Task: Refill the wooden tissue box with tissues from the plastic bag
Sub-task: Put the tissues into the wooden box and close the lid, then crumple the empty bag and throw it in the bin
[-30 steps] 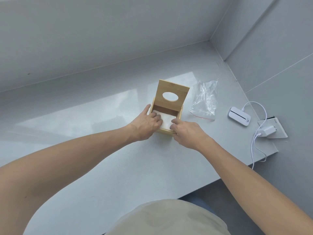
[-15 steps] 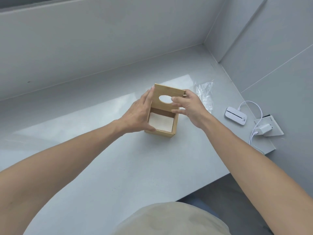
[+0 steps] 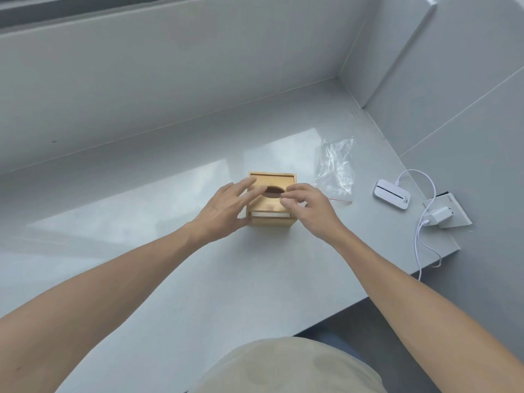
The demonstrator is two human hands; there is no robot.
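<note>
The wooden tissue box (image 3: pixel 272 220) stands on the grey counter (image 3: pixel 198 279). Its lid (image 3: pixel 273 178), with an oval hole, lies almost flat on top. A narrow gap at the front shows white tissues (image 3: pixel 270 214) inside. My left hand (image 3: pixel 224 211) rests against the box's left side, its straight fingers reaching over the lid and its thumb at the front left corner. My right hand (image 3: pixel 309 211) has curled fingers on the lid and pinches it at the right rim of the hole. The clear plastic bag (image 3: pixel 336 168) lies flat and looks empty, to the right of the box.
A white flat device (image 3: pixel 392 194) lies at the far right with a white cable (image 3: pixel 419 242) running to a charger (image 3: pixel 438 215) in a wall socket plate (image 3: pixel 456 208). Walls close off the back and right. The counter's front edge runs diagonally at lower right.
The lid, upright a second ago, has swung down almost flat over the tissues. Both hands left the tissues, went to the lid's sides, then followed it down.
</note>
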